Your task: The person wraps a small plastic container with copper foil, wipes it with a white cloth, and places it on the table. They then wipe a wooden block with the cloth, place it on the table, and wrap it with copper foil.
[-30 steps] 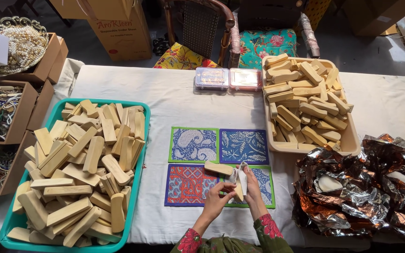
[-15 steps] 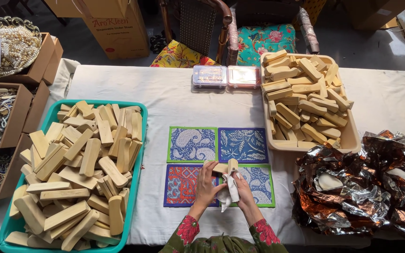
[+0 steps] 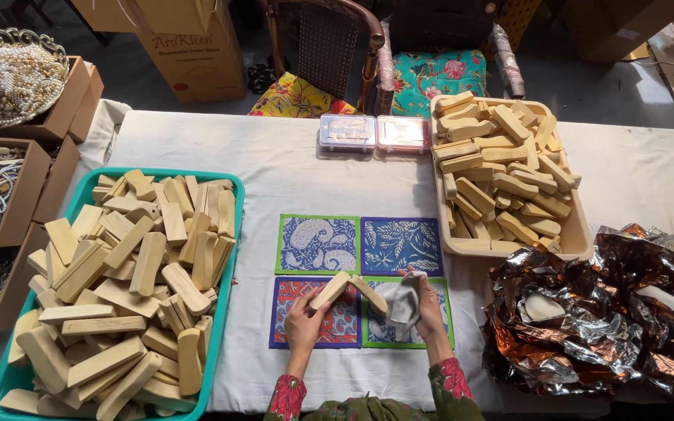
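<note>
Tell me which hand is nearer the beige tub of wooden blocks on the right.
Right. The right hand, holding a grey cloth, sits just below-left of the beige tub. The left hand, gripping a wooden block, is farther left over the patterned mats.

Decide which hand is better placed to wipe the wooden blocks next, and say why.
Probably the right hand: it holds the grey cloth beside the two wooden blocks. The left hand already has its grip on them.

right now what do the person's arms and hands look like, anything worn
Both hands, left hand and right hand, are bare, with no gloves. The forearms are uncovered; lower down, sleeves of red floral fabric with green begin.
</note>
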